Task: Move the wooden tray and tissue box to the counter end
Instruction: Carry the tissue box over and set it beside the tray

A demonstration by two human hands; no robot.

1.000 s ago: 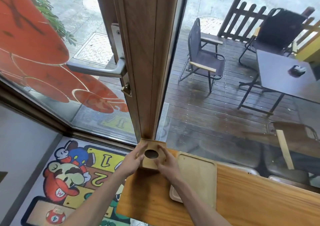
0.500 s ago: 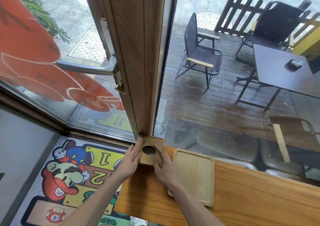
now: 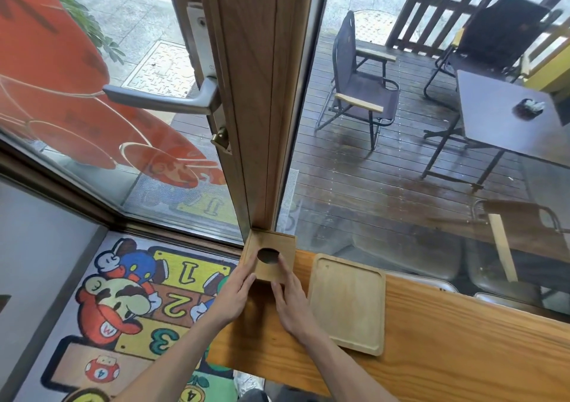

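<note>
A small square wooden tissue box (image 3: pixel 269 271) with a round hole in its top sits at the left end of the wooden counter (image 3: pixel 447 340), against the foot of the wooden door post (image 3: pixel 259 108). My left hand (image 3: pixel 234 297) presses its left side, with a fingertip at the hole. From the near right, my right hand (image 3: pixel 291 306) has its fingers on the top and its thumb at the front edge. Just right of my right hand, the light wooden tray (image 3: pixel 348 303) lies flat and empty on the counter, untouched.
Glass panes run along the counter's far edge. A metal door handle (image 3: pixel 160 99) juts left from the post. A cartoon floor mat (image 3: pixel 129 303) lies below the counter's left end. Folding chairs (image 3: pixel 361 93) and a dark table (image 3: pixel 505 115) stand outside on the deck.
The tissue box stays at the foot of the post. My hands have drawn back a little toward its near side. The tray has not moved.
</note>
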